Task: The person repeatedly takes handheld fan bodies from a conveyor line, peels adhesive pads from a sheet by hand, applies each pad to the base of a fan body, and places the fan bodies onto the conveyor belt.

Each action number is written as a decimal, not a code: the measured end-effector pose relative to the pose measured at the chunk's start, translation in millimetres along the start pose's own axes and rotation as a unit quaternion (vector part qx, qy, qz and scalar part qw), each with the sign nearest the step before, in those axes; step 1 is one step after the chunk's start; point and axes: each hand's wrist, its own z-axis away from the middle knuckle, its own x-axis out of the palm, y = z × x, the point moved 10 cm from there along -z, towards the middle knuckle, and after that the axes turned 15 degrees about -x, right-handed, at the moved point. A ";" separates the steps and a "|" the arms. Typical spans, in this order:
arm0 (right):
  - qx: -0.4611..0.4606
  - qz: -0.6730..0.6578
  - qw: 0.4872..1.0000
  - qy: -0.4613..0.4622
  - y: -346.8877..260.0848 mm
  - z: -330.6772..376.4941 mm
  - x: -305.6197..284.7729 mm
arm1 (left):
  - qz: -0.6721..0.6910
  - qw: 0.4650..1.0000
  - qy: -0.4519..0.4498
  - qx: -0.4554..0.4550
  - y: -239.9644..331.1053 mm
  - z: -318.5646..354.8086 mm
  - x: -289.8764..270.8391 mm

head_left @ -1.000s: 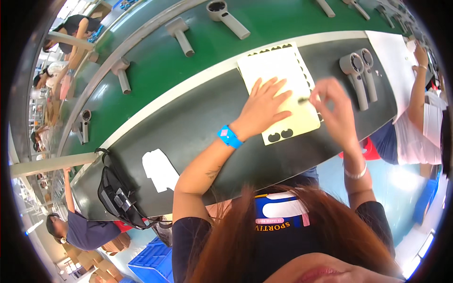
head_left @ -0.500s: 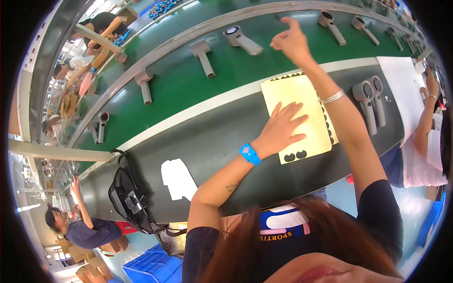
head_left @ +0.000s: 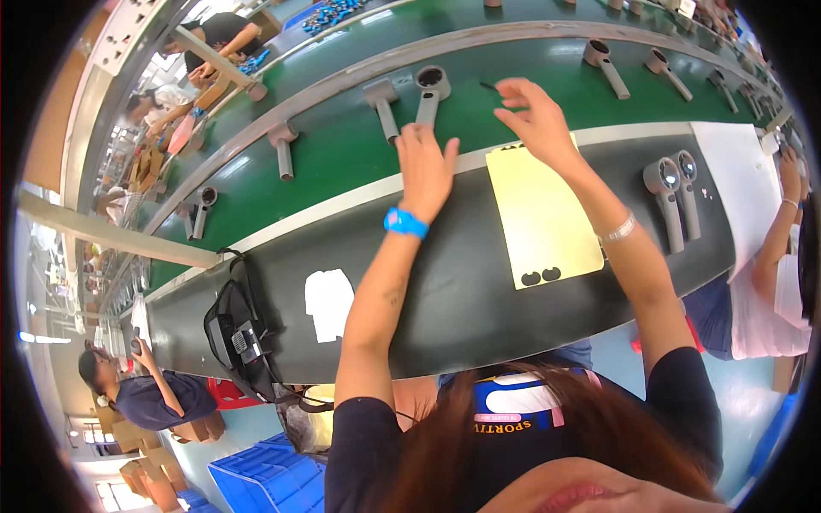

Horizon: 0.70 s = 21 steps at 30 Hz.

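Observation:
On the green conveyor belt lies a grey handheld fan point(head_left: 432, 83), its round head away from me and its handle toward me. My left hand point(head_left: 425, 169) reaches to the lower end of that handle, fingers extended and thumb apart; whether it grips is partly hidden. To the right, above the belt, my right hand point(head_left: 539, 121) has a small black sticker point(head_left: 488, 85) at its fingertips. Below it on the dark table is a yellow sheet point(head_left: 547, 218) with black round stickers along its edges. Another grey fan point(head_left: 383, 107) lies just left of the first.
More fans lie along the belt, including one at right point(head_left: 607, 68). Two fans point(head_left: 664, 201) rest on the table's right side, beside a white sheet point(head_left: 727, 171). A white paper piece point(head_left: 327, 303) and a black bag point(head_left: 235, 333) are at left. Co-workers stand at both sides.
My left hand has left the yellow sheet and moved up-left to the fan. The fan's handle now points toward me. My right hand has come nearer. Fans on the belt's left have shifted right.

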 end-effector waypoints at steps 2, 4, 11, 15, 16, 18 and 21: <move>-0.028 -0.055 0.997 0.047 -19.4 23.1 -23.3 | -0.071 0.997 0.032 0.020 -24.4 -16.2 20.0; -0.012 -0.058 0.997 0.045 -36.4 47.0 -47.0 | -0.173 0.976 -0.121 -0.051 -57.6 -31.8 71.0; 0.131 -0.065 0.971 0.188 -24.6 162.4 -137.4 | 0.189 0.973 0.063 -0.116 -81.8 -72.4 27.7; 0.095 0.006 0.975 0.201 -49.7 185.3 -171.2 | 0.474 0.873 -0.057 -0.099 10.2 -71.3 -10.4; 0.101 0.003 0.975 0.199 -50.6 189.3 -172.8 | 0.471 0.874 -0.060 -0.105 24.0 -60.6 -23.3; 0.146 -0.036 0.961 0.231 -46.5 205.2 -180.9 | 0.500 0.848 -0.170 -0.046 77.7 -32.3 -29.4; 0.148 -0.074 0.962 0.216 -55.3 206.2 -175.4 | 0.546 0.801 -0.241 -0.047 109.6 24.9 -26.9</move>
